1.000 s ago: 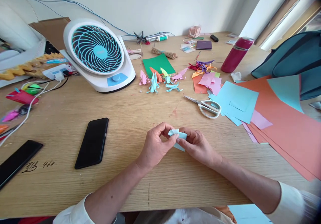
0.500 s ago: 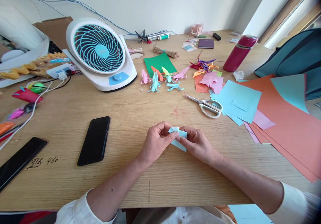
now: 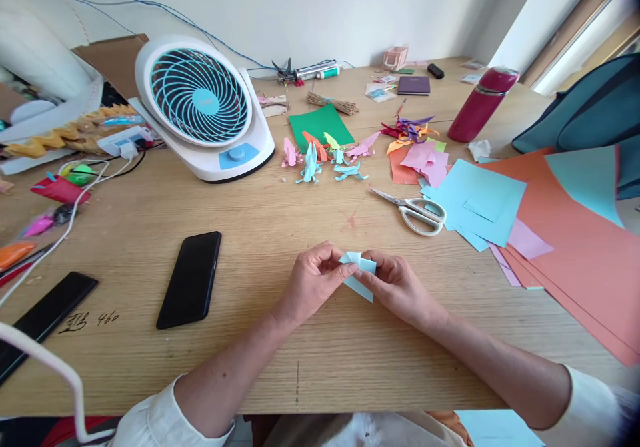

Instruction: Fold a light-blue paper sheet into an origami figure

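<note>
Between my two hands is a small piece of light blue paper, partly folded, with a raised flap along its upper edge. My left hand pinches its left side, the thumb pressing on the fold. On the right side, my right hand grips the paper between thumb and bent fingers. The thumbs nearly meet at the middle of the paper. Beyond my hands stand several folded paper figures, among them a light blue one and a pink one. Scissors with white handles lie to the right.
A white fan stands at the back left. Two black phones lie left, one nearer my hands. Coloured paper sheets cover the right side, by a red bottle and a teal bag. A white cable crosses the lower left.
The view has shifted slightly, and a white cable has come into the lower left. My hands keep hold of the blue paper; its upper flap looks slightly changed in shape.
</note>
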Tool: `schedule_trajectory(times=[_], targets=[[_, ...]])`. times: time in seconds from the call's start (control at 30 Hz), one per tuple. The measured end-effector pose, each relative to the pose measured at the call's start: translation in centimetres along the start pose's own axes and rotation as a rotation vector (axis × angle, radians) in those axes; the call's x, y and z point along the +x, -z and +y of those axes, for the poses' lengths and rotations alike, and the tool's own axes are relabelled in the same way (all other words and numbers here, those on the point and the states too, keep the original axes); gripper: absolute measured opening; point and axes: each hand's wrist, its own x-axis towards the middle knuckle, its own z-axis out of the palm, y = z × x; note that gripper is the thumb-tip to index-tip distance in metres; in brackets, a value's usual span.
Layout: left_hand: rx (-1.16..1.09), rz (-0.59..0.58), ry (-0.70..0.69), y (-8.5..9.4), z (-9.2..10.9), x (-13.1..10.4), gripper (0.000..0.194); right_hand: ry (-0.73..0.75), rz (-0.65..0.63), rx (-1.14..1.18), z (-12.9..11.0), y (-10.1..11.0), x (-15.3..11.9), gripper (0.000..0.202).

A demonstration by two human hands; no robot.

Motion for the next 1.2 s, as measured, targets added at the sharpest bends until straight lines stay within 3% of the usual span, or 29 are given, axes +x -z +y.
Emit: schedule_trajectory(times=[0.8, 1.03, 1.2], targets=[[0.155, 0.01, -0.14, 0.74, 0.3, 0.21, 0.031, 0.017, -0.011, -0.006, 0.47, 0.06, 0.1, 0.039], [0.118, 0.011, -0.077, 0.79, -0.17, 0.24, 0.033, -0.01, -0.001, -0.026, 0.51, 0.03, 0.14, 0.037], [0.12, -0.028, -0.102, 0.57, 0.19, 0.12, 0.015, -0.011, 0.015, -0.121, 0.55, -0.02, 0.1, 0.034]])
